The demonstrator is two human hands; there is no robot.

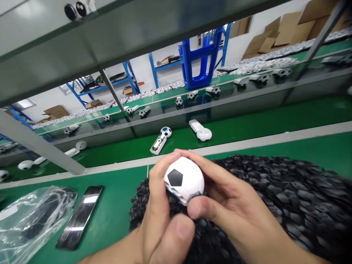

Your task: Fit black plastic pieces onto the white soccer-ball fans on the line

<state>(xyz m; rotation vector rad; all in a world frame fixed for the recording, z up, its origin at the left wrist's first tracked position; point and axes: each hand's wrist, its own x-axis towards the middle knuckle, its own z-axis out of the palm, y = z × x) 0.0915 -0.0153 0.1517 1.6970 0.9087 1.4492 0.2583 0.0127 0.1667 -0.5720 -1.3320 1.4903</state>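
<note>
A white rounded shell with a black pentagon, like part of a football (189, 176), is held between both hands at the centre. My left hand (162, 216) wraps round its left side, with the thumb below it. My right hand (231, 201) grips its right side, the thumb tip pressed at the lower edge by a small dark part. A gap with a bit of blue shows along the shell's lower left edge. Under and behind the hands spreads a big heap of small black pieces (297, 198).
A phone (79, 218) and a clear plastic bag (38, 216) lie on the green table at left. Beyond the metal edge, an opened football-headed device (161, 141) and a white one (200, 131) lie on the green belt. A blue stool (199, 55) stands farther back.
</note>
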